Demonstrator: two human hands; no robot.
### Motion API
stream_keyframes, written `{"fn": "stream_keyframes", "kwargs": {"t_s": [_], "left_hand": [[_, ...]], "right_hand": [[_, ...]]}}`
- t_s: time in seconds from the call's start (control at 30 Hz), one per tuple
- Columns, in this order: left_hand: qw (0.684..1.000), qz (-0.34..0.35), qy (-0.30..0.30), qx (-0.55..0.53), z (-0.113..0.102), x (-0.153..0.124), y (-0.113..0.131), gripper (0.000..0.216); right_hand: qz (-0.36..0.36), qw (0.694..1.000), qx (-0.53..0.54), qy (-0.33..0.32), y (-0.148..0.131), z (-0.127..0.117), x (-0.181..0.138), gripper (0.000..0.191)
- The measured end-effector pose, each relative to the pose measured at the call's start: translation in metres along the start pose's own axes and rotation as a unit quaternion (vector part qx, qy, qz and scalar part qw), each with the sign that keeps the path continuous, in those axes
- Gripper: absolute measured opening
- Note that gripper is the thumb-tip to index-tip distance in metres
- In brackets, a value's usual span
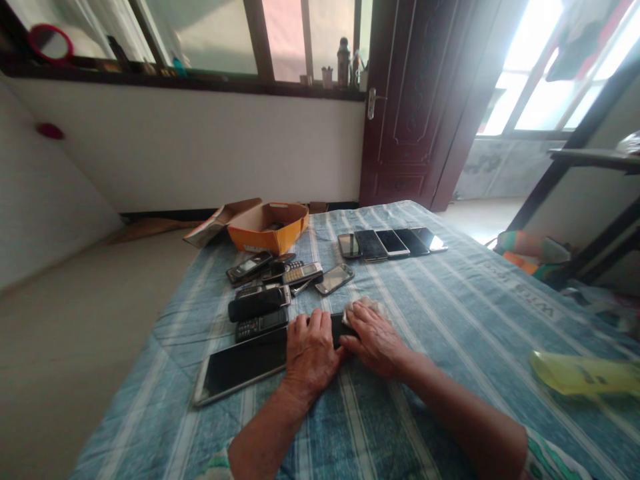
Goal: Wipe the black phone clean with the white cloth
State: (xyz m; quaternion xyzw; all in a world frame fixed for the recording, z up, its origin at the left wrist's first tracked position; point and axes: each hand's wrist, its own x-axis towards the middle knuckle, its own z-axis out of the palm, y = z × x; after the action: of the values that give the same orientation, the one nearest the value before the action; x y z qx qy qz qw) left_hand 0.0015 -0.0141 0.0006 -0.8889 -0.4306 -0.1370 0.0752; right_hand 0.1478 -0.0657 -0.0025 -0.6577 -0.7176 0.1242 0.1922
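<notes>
My left hand (310, 353) lies over a dark phone (338, 327) on the striped blue cloth, fingers curled on its edge. My right hand (375, 339) presses a pale crumpled rag (367, 305) against the same phone's right end. A large tablet (240, 367) with a dark screen lies just left of my left hand. Several old handsets (270, 287) are piled beyond it.
A row of several smartphones (393, 243) lies side by side farther back. An open orange cardboard box (269, 227) sits at the far left corner of the cloth. A yellow-green plastic thing (583, 375) lies at the right. A dark wooden door (415, 100) stands behind.
</notes>
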Motion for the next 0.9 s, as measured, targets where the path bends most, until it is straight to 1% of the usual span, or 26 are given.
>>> {"fn": "stream_keyframes", "kwargs": {"t_s": [0.1, 0.2, 0.37, 0.5, 0.6, 0.73, 0.9], "left_hand": [[1.000, -0.002, 0.005, 0.003, 0.002, 0.000, -0.001, 0.034], [1.000, -0.002, 0.005, 0.008, 0.002, 0.000, -0.001, 0.032], [1.000, -0.004, -0.003, 0.005, 0.000, 0.000, -0.001, 0.039], [1.000, -0.014, 0.002, -0.001, -0.001, 0.000, 0.001, 0.044], [1.000, -0.009, 0.005, -0.003, -0.001, 0.000, 0.002, 0.046], [1.000, -0.005, 0.004, 0.000, 0.000, 0.000, 0.001, 0.045], [1.000, 0.002, -0.003, 0.006, 0.001, 0.001, 0.000, 0.041]], "right_hand": [[-0.002, 1.000, 0.001, 0.009, 0.002, 0.001, 0.013, 0.045], [0.005, 1.000, 0.004, 0.010, 0.002, 0.004, 0.011, 0.048], [0.017, 1.000, 0.006, 0.009, 0.000, 0.007, -0.013, 0.054], [0.037, 0.999, 0.001, -0.007, -0.005, 0.009, -0.035, 0.059], [0.037, 0.999, 0.000, -0.013, -0.006, 0.009, -0.043, 0.062], [0.035, 0.999, -0.001, -0.022, -0.005, 0.006, -0.033, 0.059], [0.011, 1.000, 0.008, 0.011, 0.002, 0.005, -0.002, 0.051]]}}
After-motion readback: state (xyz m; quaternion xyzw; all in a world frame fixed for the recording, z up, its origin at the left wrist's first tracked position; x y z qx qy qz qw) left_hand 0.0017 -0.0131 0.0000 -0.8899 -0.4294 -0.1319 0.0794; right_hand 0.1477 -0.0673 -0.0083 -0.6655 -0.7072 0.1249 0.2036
